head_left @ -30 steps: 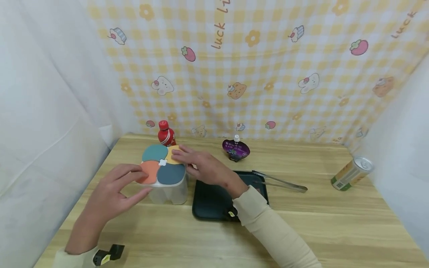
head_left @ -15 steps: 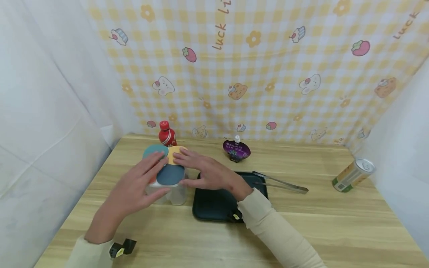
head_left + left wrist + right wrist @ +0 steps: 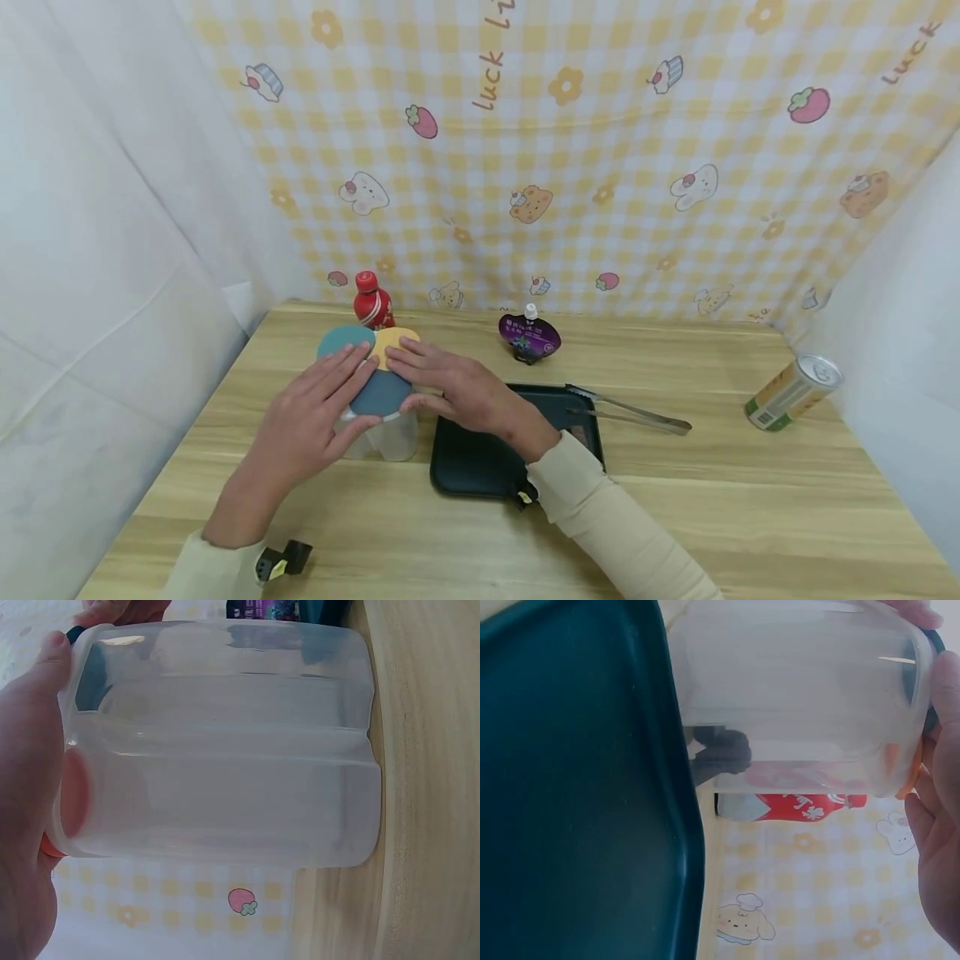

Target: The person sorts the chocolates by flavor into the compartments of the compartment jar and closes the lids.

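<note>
A clear plastic storage container stands upright on the wooden table, its walls see-through in the left wrist view. Its top carries a teal lid, a yellow lid, a dark blue lid and an orange lid, which the left hand mostly hides in the head view. My left hand lies across the top with straight fingers, thumb at the front rim. From the other side my right hand rests straight fingers on the yellow lid, its thumb by the dark blue lid's edge.
Right of the container lies a dark green tray, with metal tongs across its far right corner. A red bottle stands behind the container. Farther off are a purple spouted pouch and, at the right, a drink can.
My left hand has moved right and forward from the orange lid's edge, and its fingers now lie flat over the top. The right hand's thumb has come forward to the dark blue lid's edge.
</note>
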A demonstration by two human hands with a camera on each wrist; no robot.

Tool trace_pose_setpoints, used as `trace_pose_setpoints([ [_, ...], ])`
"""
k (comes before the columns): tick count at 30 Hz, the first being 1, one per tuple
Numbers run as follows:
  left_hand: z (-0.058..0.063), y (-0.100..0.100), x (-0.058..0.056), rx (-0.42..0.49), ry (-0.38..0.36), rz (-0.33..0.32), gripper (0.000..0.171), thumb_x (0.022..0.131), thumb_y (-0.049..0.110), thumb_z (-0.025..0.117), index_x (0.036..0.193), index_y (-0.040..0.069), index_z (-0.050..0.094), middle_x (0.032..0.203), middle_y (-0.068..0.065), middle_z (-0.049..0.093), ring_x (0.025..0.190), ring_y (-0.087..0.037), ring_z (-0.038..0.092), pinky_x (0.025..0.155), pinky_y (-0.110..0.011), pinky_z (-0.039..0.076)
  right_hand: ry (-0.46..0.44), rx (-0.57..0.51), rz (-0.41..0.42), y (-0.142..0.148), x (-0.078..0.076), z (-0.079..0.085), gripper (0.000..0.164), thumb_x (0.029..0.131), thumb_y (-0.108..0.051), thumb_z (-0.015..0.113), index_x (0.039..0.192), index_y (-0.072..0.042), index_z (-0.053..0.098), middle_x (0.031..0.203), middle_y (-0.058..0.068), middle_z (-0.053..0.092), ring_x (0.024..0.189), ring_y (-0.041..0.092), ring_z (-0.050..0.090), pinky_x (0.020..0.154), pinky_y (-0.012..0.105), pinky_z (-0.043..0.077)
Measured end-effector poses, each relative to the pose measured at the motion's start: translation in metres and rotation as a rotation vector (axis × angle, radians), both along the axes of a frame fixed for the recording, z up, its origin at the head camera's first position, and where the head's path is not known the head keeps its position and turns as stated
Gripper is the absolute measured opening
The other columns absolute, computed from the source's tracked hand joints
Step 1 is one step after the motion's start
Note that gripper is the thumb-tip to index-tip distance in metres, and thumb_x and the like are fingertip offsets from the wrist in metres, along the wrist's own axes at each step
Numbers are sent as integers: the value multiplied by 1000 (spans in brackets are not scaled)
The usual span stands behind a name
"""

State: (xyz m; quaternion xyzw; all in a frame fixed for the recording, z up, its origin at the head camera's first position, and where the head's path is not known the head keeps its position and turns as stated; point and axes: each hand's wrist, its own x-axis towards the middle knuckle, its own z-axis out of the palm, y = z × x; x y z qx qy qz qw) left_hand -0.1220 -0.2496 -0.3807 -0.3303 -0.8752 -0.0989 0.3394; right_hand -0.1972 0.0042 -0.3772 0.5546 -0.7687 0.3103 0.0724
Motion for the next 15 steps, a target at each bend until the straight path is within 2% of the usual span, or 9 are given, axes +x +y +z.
trace_pose_setpoints([
  [6, 0, 4, 1, 122, 50, 20, 65, 110, 52, 36, 129, 0, 70, 135, -14, 66, 119, -35, 66, 116, -31, 34, -46, -47, -49, -5, 4, 2, 42, 105, -20, 59, 146, -8, 59, 147, 7, 58, 144, 12, 39, 120, 29, 25],
  [12, -1, 7, 0, 144, 59, 19, 64, 110, 51, 37, 129, 0, 71, 135, -13, 66, 120, -35, 65, 116, -33, 36, -81, -47, -70, -4, 5, 8, 40, 105, -20, 59, 144, -7, 61, 146, 9, 58, 142, 16, 44, 118, 30, 29],
  [15, -2, 8, -1, 159, 53, 25, 63, 110, 50, 37, 127, 1, 72, 133, -13, 67, 119, -35, 66, 115, -35, 37, -122, -58, -56, -1, 3, 10, 41, 106, -19, 59, 145, -7, 60, 147, 9, 57, 141, 16, 45, 117, 29, 31],
])
